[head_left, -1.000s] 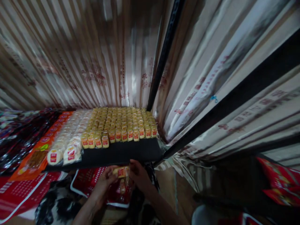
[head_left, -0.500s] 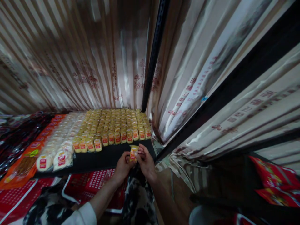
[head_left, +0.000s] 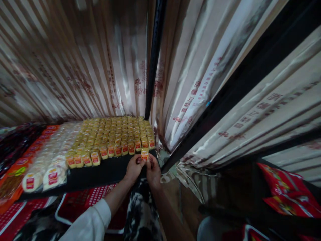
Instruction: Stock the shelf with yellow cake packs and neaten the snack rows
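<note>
A small yellow snack packet (head_left: 144, 154) with a red and white label stands upright between my two hands. My left hand (head_left: 134, 166) pinches its lower left side, and my right hand (head_left: 152, 170) pinches the lower right. Just behind it, rows of matching yellow packets (head_left: 110, 134) fill the back of a black shelf (head_left: 100, 174), labels facing me along the front row. The held packet overlaps that front row in view; whether it touches the row, I cannot tell.
Left of the yellow rows lie round white packaged items (head_left: 54, 177), then orange packets (head_left: 15, 180). Red baskets (head_left: 97, 194) sit below the shelf. A black post (head_left: 153, 60) and striped curtains (head_left: 120, 67) rise behind. Red bags (head_left: 288, 190) lie at the right.
Both hands have moved forward toward the front row with the packet, which has gone from slightly tilted to upright. The view has shifted a little to the right.
</note>
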Demonstrator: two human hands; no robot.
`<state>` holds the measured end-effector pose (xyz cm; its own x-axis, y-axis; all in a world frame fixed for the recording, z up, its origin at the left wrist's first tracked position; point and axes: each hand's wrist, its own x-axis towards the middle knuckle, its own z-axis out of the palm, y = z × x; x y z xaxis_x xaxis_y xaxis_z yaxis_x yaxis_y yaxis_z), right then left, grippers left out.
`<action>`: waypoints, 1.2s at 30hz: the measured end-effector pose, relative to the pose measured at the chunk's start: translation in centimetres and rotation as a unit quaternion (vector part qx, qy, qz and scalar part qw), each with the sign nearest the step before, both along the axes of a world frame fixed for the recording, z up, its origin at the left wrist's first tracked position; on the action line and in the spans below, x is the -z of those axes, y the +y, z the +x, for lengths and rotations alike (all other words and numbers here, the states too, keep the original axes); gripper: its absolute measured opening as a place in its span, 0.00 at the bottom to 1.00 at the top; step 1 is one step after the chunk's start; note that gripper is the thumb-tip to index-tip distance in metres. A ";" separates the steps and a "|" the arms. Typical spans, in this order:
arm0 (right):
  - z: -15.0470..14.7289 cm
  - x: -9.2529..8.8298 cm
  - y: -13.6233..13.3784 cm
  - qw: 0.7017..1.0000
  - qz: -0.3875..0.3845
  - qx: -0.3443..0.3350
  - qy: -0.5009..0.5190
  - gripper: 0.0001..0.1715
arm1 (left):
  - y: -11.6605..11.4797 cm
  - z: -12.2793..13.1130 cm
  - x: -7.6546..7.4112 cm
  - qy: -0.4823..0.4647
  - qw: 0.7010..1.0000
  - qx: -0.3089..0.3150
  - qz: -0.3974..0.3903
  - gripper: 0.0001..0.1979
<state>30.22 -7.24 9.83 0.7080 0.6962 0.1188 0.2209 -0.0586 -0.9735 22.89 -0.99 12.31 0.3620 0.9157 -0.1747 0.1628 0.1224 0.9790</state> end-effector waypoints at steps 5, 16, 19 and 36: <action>-0.1 0.7 0.8 0.998 -0.005 0.047 -0.036 0.22 | 1.7 0.3 -0.5 0.052 0.997 0.018 0.053 0.15; -1.7 0.2 0.1 0.982 0.037 0.089 -0.160 0.25 | 2.3 3.4 -1.9 0.176 0.974 0.038 0.138 0.05; -0.9 0.9 0.1 0.981 0.046 0.104 -0.156 0.26 | 1.9 4.6 -2.5 0.211 0.965 0.044 0.152 0.06; 0.6 3.4 1.4 0.993 0.055 0.086 -0.065 0.30 | 1.5 6.0 -2.4 0.239 0.953 0.063 0.173 0.12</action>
<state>30.77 -5.86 6.39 0.7894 0.5435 0.2854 0.3402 -0.0003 -0.9403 28.87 0.51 14.73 0.4280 0.9028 -0.0419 0.5924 -0.2452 0.7674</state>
